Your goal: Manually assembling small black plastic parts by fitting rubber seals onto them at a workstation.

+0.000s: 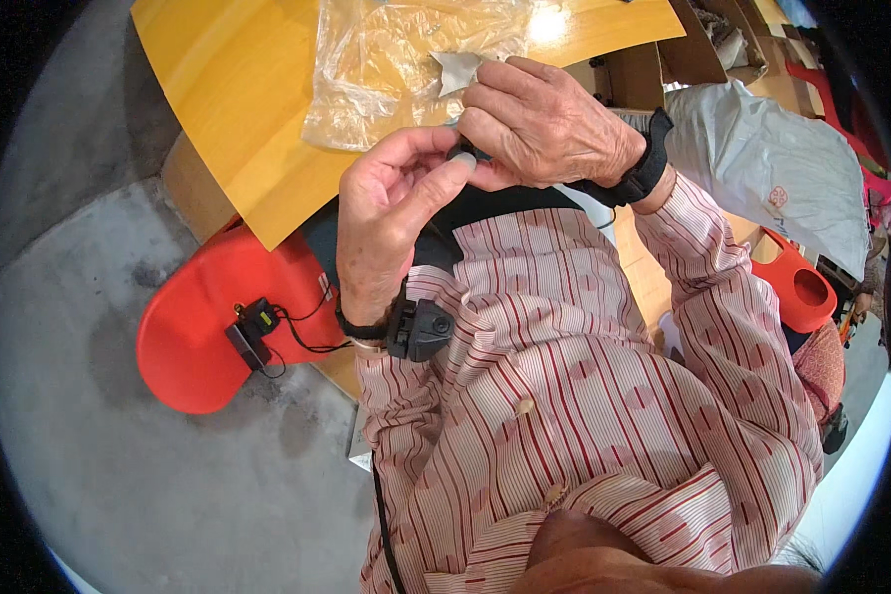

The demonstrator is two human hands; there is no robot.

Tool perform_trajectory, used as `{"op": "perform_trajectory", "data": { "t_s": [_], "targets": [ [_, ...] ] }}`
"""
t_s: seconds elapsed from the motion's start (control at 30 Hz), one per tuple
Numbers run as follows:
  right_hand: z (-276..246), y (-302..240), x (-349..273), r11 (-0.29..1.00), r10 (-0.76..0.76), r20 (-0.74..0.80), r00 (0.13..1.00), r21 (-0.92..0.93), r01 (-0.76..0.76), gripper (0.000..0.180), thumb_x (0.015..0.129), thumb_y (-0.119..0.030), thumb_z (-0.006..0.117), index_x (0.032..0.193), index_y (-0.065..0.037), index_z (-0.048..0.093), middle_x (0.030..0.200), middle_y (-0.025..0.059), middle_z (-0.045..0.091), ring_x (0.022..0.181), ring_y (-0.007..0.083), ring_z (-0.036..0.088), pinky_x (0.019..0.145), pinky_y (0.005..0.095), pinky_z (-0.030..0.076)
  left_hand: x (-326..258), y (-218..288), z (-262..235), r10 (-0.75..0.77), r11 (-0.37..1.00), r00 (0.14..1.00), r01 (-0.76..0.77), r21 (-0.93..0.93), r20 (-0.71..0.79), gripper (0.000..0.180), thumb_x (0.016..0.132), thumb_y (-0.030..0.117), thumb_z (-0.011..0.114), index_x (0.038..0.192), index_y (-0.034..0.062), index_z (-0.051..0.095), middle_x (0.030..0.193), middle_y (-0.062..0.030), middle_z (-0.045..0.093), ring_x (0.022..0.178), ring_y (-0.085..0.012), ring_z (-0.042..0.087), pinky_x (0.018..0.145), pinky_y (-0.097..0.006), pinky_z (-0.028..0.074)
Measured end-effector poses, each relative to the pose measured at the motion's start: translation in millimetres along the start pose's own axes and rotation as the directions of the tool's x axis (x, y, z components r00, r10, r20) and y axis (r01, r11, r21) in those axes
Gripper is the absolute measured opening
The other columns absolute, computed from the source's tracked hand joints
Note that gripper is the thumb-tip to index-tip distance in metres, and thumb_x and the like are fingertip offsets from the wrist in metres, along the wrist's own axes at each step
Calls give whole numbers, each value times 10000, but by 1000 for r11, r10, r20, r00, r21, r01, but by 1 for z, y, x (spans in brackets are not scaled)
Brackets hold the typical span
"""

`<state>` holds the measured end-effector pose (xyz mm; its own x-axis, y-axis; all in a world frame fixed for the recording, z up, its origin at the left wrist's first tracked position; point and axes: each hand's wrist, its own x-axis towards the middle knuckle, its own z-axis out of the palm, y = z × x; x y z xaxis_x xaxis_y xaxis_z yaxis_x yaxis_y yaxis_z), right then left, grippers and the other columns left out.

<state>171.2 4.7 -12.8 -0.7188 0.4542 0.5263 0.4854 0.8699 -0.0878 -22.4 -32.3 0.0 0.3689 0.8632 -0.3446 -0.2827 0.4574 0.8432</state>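
My left hand (391, 213) is closed, pinching a small dark piece (462, 148) between thumb and index finger. The piece is mostly covered, so its kind does not show. Against it, from the other side, my right hand (543, 124) has its fingers curled in and its knuckles up; what they grip is hidden. A pale grey scrap (454, 71) with pointed corners shows just beyond the right fingers, and whether they touch it I cannot tell. Behind both hands, a crumpled clear plastic bag (361, 99) lies on the yellow table (233, 109).
To the left, an orange-red chair (193, 342) carries a small black device (252, 332) with a cable. A white plastic bag (772, 163) and an open cardboard box (636, 77) stand at the right. Another orange-red seat (797, 287) is beyond my right arm.
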Motion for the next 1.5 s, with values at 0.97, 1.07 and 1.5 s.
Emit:
{"op": "perform_trajectory", "data": {
  "t_s": [0.97, 1.07, 1.5],
  "targets": [
    [-11, -3, 4, 984, -27, 108, 994, -175, 46, 313, 753, -374, 603, 758, -87, 478, 735, 20, 473, 761, 179, 519, 761, 327, 411, 4, -4, 7, 110, 928, 993, -83, 363, -53, 136, 784, 4, 647, 909, -44, 624, 726, 4, 591, 628, -36, 483, 589, -180, 420],
    [-12, -3, 5, 982, -23, 164, 986, -183, 53, 314, 768, -381, 594, 767, -85, 491, 763, 27, 490, 753, 183, 519, 797, 340, 392, 3, -6, 9, 167, 882, 983, -111, 457, -83, 139, 776, 11, 653, 900, -45, 624, 704, -7, 597, 613, -42, 485, 579, -189, 421],
    [1, 6, -5, 992, -115, 186, 976, -31, 123, 362, 689, -356, 657, 709, -37, 485, 676, 44, 446, 717, 216, 515, 839, 385, 424, 1, -13, 14, 138, 872, 981, -54, 487, -139, 157, 767, 39, 668, 886, -48, 612, 707, -51, 612, 626, -84, 524, 601, -229, 458]
  ]
}}
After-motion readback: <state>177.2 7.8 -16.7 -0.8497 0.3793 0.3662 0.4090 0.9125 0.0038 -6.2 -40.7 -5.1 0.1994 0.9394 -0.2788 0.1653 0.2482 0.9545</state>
